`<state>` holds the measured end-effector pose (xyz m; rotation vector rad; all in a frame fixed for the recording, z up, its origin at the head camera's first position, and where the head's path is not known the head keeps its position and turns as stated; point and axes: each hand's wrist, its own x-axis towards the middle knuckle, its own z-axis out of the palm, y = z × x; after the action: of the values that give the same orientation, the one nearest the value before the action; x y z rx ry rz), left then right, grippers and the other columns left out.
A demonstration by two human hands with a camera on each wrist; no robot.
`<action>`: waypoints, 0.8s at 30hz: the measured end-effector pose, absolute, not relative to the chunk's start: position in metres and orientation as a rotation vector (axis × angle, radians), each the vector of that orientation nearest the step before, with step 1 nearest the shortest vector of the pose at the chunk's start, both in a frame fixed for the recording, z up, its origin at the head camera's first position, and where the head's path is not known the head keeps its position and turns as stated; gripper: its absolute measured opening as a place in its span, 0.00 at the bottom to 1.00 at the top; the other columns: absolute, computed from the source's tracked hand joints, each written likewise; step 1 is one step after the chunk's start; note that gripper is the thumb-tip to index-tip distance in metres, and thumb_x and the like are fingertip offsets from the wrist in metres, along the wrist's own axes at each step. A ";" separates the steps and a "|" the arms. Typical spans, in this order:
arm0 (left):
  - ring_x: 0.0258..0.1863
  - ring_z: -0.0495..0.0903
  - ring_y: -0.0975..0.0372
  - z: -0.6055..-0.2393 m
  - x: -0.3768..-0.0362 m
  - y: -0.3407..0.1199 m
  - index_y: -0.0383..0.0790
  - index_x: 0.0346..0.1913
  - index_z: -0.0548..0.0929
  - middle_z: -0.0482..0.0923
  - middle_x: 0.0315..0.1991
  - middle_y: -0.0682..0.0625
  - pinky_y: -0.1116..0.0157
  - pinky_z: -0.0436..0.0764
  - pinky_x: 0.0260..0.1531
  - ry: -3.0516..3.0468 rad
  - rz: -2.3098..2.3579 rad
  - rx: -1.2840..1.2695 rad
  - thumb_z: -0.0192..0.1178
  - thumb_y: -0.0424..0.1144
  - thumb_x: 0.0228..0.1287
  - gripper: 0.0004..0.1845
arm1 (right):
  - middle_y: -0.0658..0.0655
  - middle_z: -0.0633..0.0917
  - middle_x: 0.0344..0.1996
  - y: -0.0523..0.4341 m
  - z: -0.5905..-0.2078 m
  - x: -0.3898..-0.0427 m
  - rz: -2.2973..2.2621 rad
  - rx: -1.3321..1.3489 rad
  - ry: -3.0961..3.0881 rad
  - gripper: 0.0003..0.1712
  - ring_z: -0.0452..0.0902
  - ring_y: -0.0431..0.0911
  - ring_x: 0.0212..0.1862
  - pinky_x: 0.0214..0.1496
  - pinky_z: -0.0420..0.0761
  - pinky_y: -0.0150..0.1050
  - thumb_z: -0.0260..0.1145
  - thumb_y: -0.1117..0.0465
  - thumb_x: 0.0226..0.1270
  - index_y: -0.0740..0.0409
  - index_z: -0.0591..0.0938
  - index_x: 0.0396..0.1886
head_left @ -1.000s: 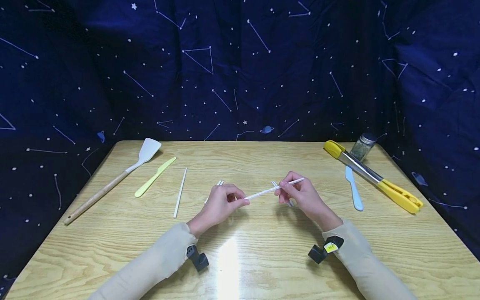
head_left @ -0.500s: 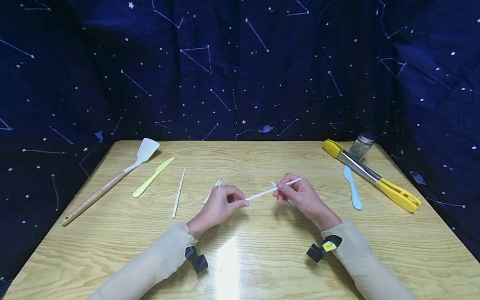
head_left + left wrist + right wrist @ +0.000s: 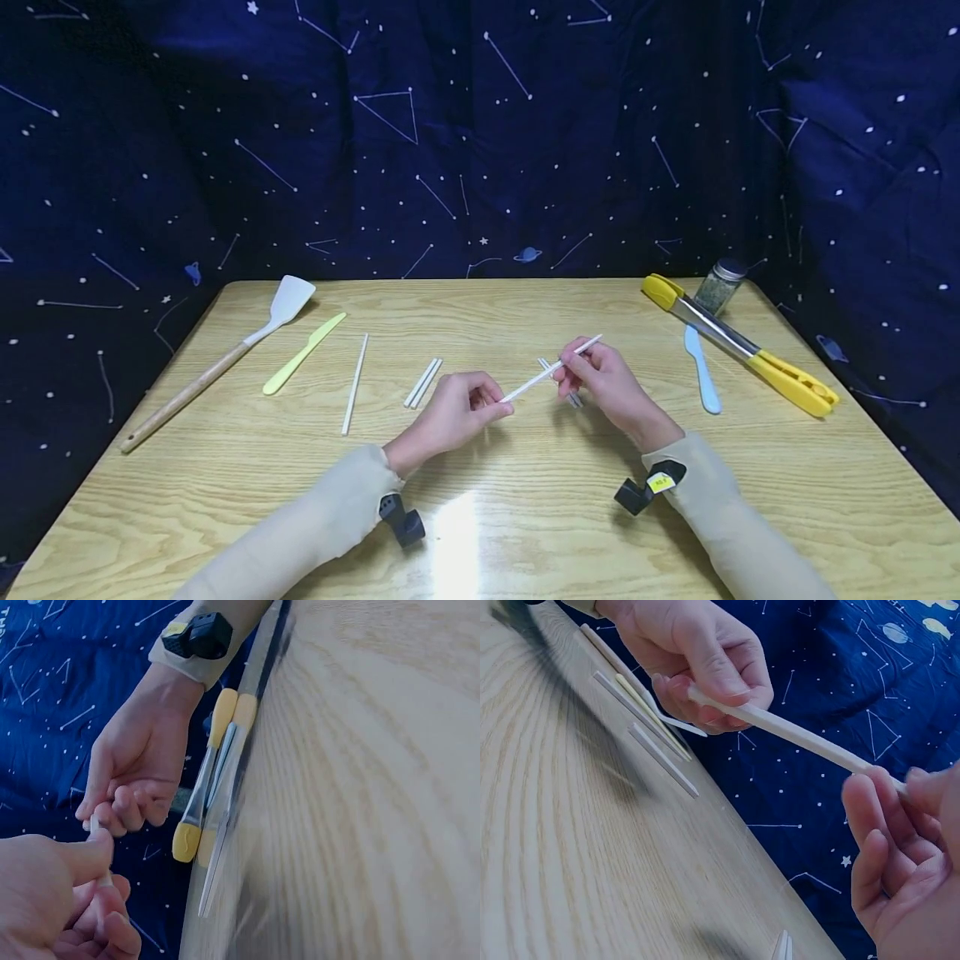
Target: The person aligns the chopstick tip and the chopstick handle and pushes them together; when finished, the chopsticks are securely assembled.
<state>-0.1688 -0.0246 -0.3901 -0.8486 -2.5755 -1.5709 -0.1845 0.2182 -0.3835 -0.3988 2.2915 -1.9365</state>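
One white chopstick [image 3: 534,381] is held above the table between both hands, slanting up to the right in the head view. My left hand [image 3: 459,410] pinches its lower end between thumb and fingers. Nearer its upper end, my right hand [image 3: 603,385] pinches it too, and the tip sticks out past the fingers. The right wrist view shows the chopstick [image 3: 802,737] spanning the gap between the hands. A pair of white chopsticks [image 3: 423,383] lies beside the left hand. Another pair of sticks [image 3: 573,400] lies under the right hand, partly hidden by it.
At the left lie a single chopstick [image 3: 356,384], a yellow knife [image 3: 303,355] and a white spatula [image 3: 225,358] with a wooden handle. A blue knife [image 3: 702,371], yellow-ended tongs [image 3: 738,344] and a glass jar [image 3: 718,287] are at the right. A dark starry cloth [image 3: 480,150] hangs behind the table.
The held chopstick has tilted more steeply, its right end rising. My left hand has shifted slightly right, uncovering more of the chopstick pair beside it. Both hands keep their pinch.
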 end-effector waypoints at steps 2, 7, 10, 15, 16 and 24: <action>0.19 0.71 0.71 -0.391 -0.167 -0.022 0.32 0.32 0.82 0.82 0.24 0.47 0.73 0.74 0.20 -2.571 -1.623 -0.851 0.70 0.33 0.55 0.08 | 0.47 0.81 0.27 0.218 -0.383 -0.185 -1.966 -0.363 2.275 0.14 0.78 0.37 0.26 0.34 0.78 0.30 0.45 0.59 0.79 0.67 0.71 0.44; 0.22 0.73 0.70 -0.391 -0.164 -0.019 0.27 0.41 0.79 0.81 0.27 0.45 0.73 0.76 0.23 -2.585 -1.702 -0.858 0.70 0.32 0.54 0.15 | 0.47 0.81 0.27 0.217 -0.383 -0.184 -2.060 -0.350 2.213 0.13 0.77 0.37 0.26 0.32 0.78 0.29 0.38 0.58 0.81 0.61 0.67 0.45; 0.23 0.73 0.70 -0.391 -0.163 -0.019 0.25 0.47 0.75 0.82 0.29 0.44 0.73 0.77 0.25 -2.587 -1.719 -0.948 0.69 0.32 0.55 0.20 | 0.47 0.80 0.26 0.217 -0.384 -0.184 -2.103 -0.376 2.161 0.11 0.76 0.37 0.25 0.31 0.78 0.28 0.39 0.59 0.81 0.59 0.67 0.43; 0.25 0.77 0.70 -0.393 -0.163 -0.020 0.28 0.58 0.69 0.83 0.33 0.39 0.69 0.80 0.29 -2.488 -1.864 -1.218 0.64 0.29 0.60 0.24 | 0.47 0.78 0.24 0.217 -0.386 -0.183 -2.158 -0.448 2.030 0.11 0.74 0.37 0.26 0.30 0.77 0.29 0.41 0.58 0.80 0.58 0.68 0.41; 0.26 0.78 0.70 -0.393 -0.163 -0.020 0.30 0.59 0.68 0.83 0.34 0.38 0.69 0.81 0.29 -2.469 -1.904 -1.260 0.63 0.28 0.61 0.25 | 0.47 0.78 0.23 0.217 -0.386 -0.182 -2.163 -0.470 2.001 0.11 0.74 0.37 0.26 0.29 0.77 0.29 0.41 0.58 0.80 0.58 0.68 0.40; 0.31 0.80 0.69 -0.390 -0.168 -0.018 0.36 0.66 0.66 0.84 0.39 0.39 0.67 0.81 0.34 -2.436 -1.981 -1.453 0.64 0.28 0.60 0.31 | 0.46 0.77 0.26 0.213 -0.388 -0.182 -2.152 -0.680 1.839 0.13 0.72 0.35 0.26 0.28 0.74 0.26 0.40 0.62 0.80 0.52 0.72 0.44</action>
<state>-0.1685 -0.0182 -0.3903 -1.4526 -2.4360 -1.9813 -0.1815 0.2131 -0.3879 -0.6805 1.8393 -2.1522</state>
